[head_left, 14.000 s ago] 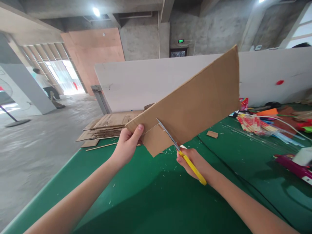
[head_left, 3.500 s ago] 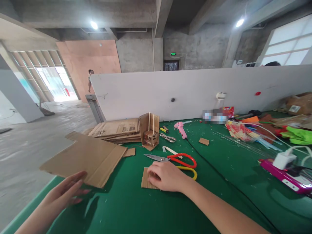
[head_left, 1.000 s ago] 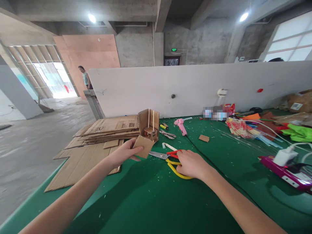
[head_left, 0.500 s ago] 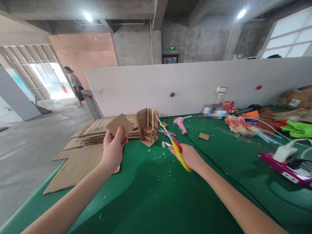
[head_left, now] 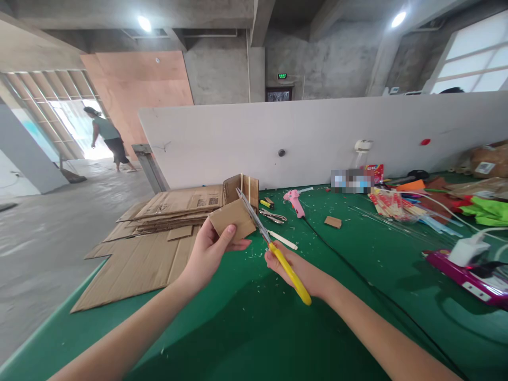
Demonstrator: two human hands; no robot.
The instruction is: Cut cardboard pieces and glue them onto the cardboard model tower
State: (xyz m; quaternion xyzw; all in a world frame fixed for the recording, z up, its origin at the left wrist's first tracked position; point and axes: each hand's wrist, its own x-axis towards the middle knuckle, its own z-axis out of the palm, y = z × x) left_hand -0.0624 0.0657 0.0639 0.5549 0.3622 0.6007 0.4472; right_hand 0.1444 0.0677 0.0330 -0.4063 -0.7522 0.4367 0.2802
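Flat, squarish cardboard [head_left: 235, 214] — pointed metal scissors [head_left: 272, 246]; smooth yellow handle [head_left: 291, 273]

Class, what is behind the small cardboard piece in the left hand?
Behind the cardboard piece, the upper part of an upright cardboard structure shows, with pale sticks. The piece covers most of its lower part, so what is there cannot be seen.

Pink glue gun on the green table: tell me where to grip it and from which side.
Take the pink glue gun around its handle, coming from the person's side. The handle points toward the person, with the head beyond it. Avoid the black cord at the handle's base. The right hand looks better placed, but would first have to free itself of the scissors.
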